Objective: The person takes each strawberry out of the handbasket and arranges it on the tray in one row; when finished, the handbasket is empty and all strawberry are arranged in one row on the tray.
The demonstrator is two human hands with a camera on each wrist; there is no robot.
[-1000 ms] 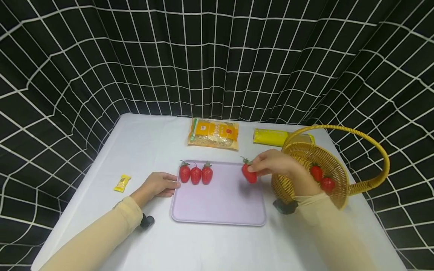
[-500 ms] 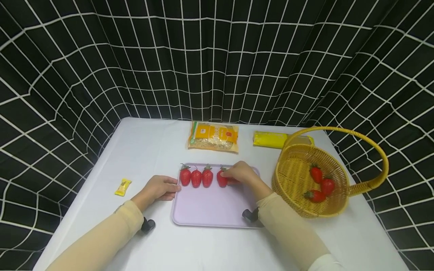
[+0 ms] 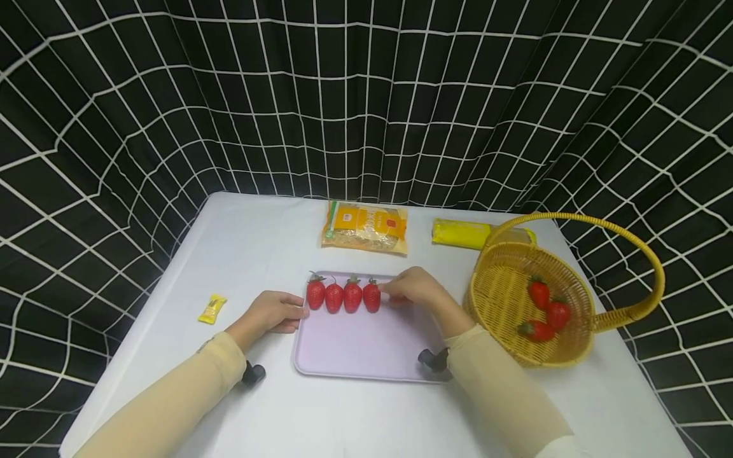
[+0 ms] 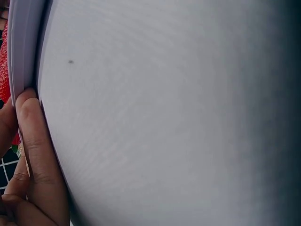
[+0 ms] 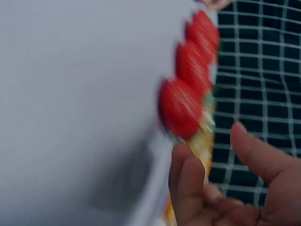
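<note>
On the lilac tray [image 3: 366,346], several red strawberries [image 3: 352,297] with green leaves stand in a row along the far left part. My right hand [image 3: 415,287] is beside the rightmost strawberry [image 3: 372,298]. In the right wrist view its thumb and fingers are spread apart, with nothing between them, and the near strawberry [image 5: 181,108] lies just past the fingertips. My left hand [image 3: 273,312] grips the tray's left edge. The left wrist view has the fingers [image 4: 37,141] against the tray rim [image 4: 23,47], the thumb on the other side.
A wicker basket [image 3: 487,280] with a tall handle stands at the right, holding 3 strawberries [image 3: 557,315]. Behind the tray lie an orange food packet [image 3: 366,228] and a yellow pack [image 3: 464,233]. A small yellow wrapped sweet [image 3: 212,308] lies at the left.
My right hand has carried a strawberry leftward from near the basket, set it at the row's right end and let it go. My left hand has stayed on the tray edge.
</note>
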